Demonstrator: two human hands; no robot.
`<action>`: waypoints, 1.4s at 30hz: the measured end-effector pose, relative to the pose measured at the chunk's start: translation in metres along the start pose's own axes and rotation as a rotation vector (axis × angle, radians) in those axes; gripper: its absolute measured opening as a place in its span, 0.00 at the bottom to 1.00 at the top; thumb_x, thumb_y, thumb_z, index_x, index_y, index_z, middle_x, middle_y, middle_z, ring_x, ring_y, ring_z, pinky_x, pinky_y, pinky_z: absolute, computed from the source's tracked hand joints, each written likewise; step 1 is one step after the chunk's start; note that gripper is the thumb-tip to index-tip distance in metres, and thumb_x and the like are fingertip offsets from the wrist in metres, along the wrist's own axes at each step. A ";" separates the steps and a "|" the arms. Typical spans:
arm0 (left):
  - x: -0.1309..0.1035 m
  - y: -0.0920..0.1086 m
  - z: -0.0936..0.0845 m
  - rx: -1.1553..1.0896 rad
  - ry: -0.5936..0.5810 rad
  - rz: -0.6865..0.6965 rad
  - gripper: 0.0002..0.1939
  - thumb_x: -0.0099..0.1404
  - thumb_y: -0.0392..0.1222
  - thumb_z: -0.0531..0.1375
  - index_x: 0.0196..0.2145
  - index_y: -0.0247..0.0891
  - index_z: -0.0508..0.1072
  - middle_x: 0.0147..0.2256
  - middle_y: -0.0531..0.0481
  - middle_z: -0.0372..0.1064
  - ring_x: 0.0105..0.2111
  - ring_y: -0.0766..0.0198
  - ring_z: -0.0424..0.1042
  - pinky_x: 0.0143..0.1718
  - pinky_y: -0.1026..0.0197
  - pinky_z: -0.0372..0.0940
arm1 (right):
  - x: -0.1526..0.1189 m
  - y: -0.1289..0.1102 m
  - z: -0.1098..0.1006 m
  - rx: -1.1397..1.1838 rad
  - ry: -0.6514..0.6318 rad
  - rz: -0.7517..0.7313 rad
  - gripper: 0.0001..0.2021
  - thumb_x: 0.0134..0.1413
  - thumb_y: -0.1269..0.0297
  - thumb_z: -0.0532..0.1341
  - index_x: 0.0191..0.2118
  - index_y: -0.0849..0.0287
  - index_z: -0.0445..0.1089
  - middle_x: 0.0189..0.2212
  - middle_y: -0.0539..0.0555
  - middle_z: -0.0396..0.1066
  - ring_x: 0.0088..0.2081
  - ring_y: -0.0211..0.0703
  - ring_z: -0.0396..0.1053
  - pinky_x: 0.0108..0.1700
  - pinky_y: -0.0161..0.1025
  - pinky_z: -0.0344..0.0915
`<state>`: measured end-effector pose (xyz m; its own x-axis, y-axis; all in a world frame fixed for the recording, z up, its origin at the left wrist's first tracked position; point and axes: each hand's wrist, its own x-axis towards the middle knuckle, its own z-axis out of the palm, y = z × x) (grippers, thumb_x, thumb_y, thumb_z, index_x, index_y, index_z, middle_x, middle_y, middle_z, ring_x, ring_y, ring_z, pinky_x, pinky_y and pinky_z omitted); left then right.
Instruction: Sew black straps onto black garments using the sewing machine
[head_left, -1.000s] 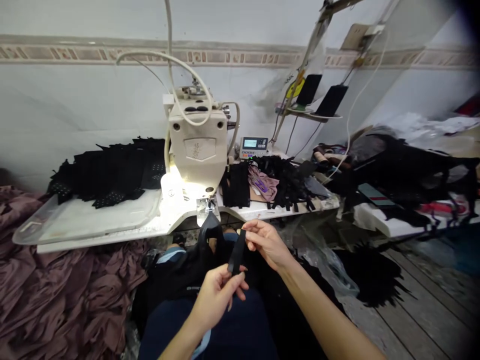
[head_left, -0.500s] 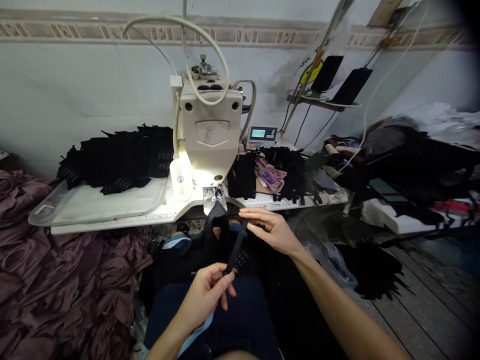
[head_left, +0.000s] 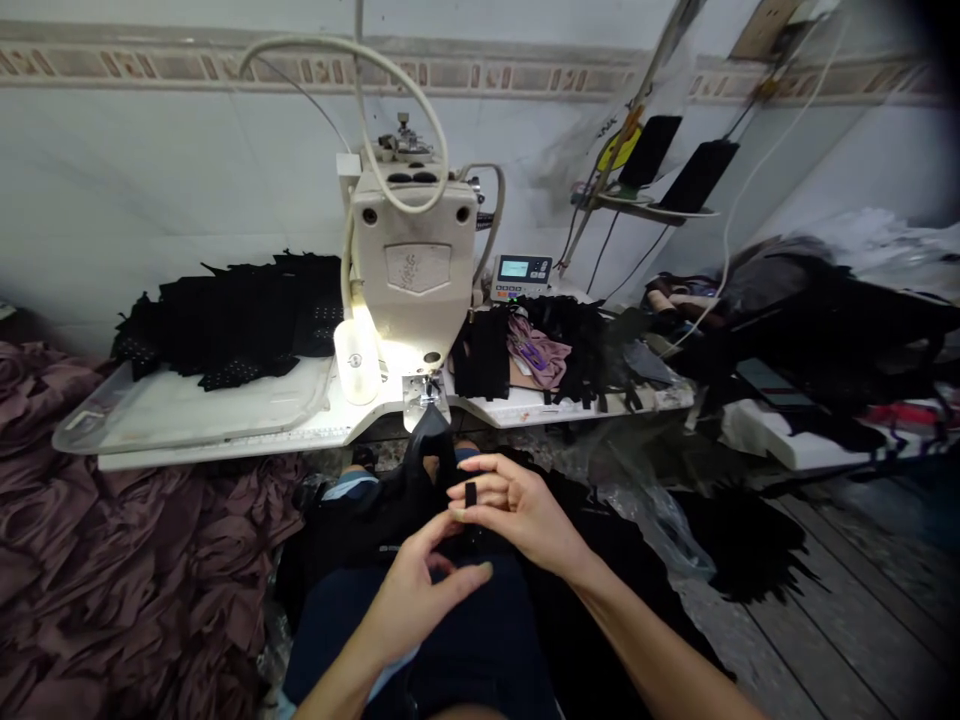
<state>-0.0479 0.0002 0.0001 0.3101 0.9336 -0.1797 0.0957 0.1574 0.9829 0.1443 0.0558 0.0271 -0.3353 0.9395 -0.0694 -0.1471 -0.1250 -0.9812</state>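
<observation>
Strip (head_left: 471, 496), black and narrow, now shows only as a short piece across the fingers of the right hand (head_left: 529, 515), where half a second ago it ran straight between both hands. The hands have drawn together: the right has come down and inward, while the thumb of the left hand (head_left: 420, 590) has swung wide of its index finger, its fingertips close by the right thumb. The right fingers hold the strip narrowly; whether the left fingertips touch it too, I cannot tell. That reads as a change of grip rather than stitching, since the strip is over the lap (head_left: 480, 640), short of the machine (head_left: 412, 250), where dark cloth (head_left: 432, 432) reaches the metal plate (head_left: 416, 408) much as before. The visible piece looks flat, matt and evenly dark, with straight edges; it will probably fold easily. Its remainder is hidden by fingers or lost against black fabric (head_left: 360, 535).
</observation>
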 end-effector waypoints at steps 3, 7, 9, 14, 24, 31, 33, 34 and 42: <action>0.006 0.011 0.008 -0.071 0.030 0.027 0.22 0.73 0.56 0.64 0.52 0.35 0.82 0.37 0.42 0.81 0.35 0.57 0.77 0.31 0.62 0.68 | -0.001 0.002 0.000 -0.053 0.016 0.012 0.16 0.52 0.55 0.78 0.43 0.56 0.79 0.34 0.55 0.85 0.35 0.51 0.84 0.37 0.42 0.79; 0.007 0.021 0.005 0.272 0.081 0.230 0.16 0.78 0.50 0.60 0.40 0.38 0.84 0.34 0.46 0.82 0.31 0.60 0.78 0.33 0.61 0.69 | 0.005 -0.007 -0.019 -0.215 0.028 -0.077 0.13 0.58 0.50 0.74 0.35 0.55 0.84 0.32 0.54 0.83 0.32 0.45 0.79 0.35 0.38 0.73; 0.008 0.026 -0.001 0.483 0.184 0.462 0.12 0.78 0.43 0.60 0.43 0.40 0.83 0.36 0.46 0.81 0.35 0.59 0.79 0.37 0.60 0.71 | 0.007 -0.012 -0.029 -0.275 0.004 -0.062 0.15 0.59 0.48 0.73 0.35 0.55 0.86 0.31 0.54 0.81 0.29 0.44 0.76 0.32 0.37 0.70; 0.024 0.048 -0.010 1.065 0.642 0.893 0.18 0.76 0.29 0.58 0.59 0.37 0.77 0.49 0.39 0.80 0.51 0.51 0.78 0.53 0.50 0.69 | 0.007 -0.007 -0.034 -0.265 -0.030 0.096 0.20 0.54 0.45 0.75 0.35 0.60 0.85 0.24 0.52 0.77 0.26 0.43 0.74 0.29 0.36 0.64; 0.062 0.049 -0.017 1.344 0.796 0.885 0.15 0.76 0.34 0.61 0.58 0.29 0.76 0.53 0.35 0.79 0.55 0.45 0.77 0.59 0.45 0.67 | -0.004 0.020 0.006 -0.140 -0.222 0.278 0.21 0.48 0.46 0.79 0.32 0.61 0.79 0.23 0.52 0.78 0.21 0.40 0.74 0.24 0.33 0.60; 0.061 0.043 -0.046 1.215 0.628 1.040 0.20 0.76 0.39 0.62 0.62 0.33 0.72 0.53 0.36 0.79 0.56 0.47 0.77 0.58 0.45 0.70 | 0.030 -0.041 0.011 -0.131 -0.028 -0.045 0.16 0.56 0.50 0.75 0.33 0.59 0.79 0.24 0.50 0.77 0.19 0.36 0.71 0.24 0.32 0.61; 0.062 0.043 -0.048 1.196 0.634 1.054 0.23 0.75 0.41 0.64 0.64 0.31 0.70 0.52 0.35 0.79 0.55 0.46 0.77 0.58 0.44 0.71 | 0.053 -0.047 0.012 -0.142 0.059 -0.140 0.16 0.56 0.49 0.75 0.33 0.58 0.81 0.23 0.49 0.76 0.20 0.37 0.70 0.25 0.34 0.62; 0.063 0.043 -0.048 1.195 0.641 1.055 0.24 0.75 0.42 0.64 0.64 0.30 0.69 0.52 0.35 0.79 0.55 0.46 0.77 0.58 0.44 0.71 | 0.065 -0.048 0.013 -0.153 0.095 -0.177 0.16 0.56 0.49 0.75 0.33 0.58 0.81 0.23 0.49 0.76 0.21 0.38 0.70 0.25 0.35 0.63; 0.060 0.049 -0.046 1.243 0.638 1.062 0.18 0.76 0.30 0.58 0.60 0.34 0.76 0.53 0.37 0.79 0.55 0.49 0.77 0.56 0.46 0.72 | 0.105 -0.028 0.017 -0.164 0.274 -0.222 0.16 0.46 0.51 0.79 0.33 0.58 0.81 0.29 0.52 0.77 0.30 0.43 0.71 0.32 0.37 0.67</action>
<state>-0.0684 0.0786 0.0393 0.3546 0.4763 0.8046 0.8122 -0.5832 -0.0126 0.0976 0.1526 0.0499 -0.0479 0.9911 0.1243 -0.0296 0.1230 -0.9920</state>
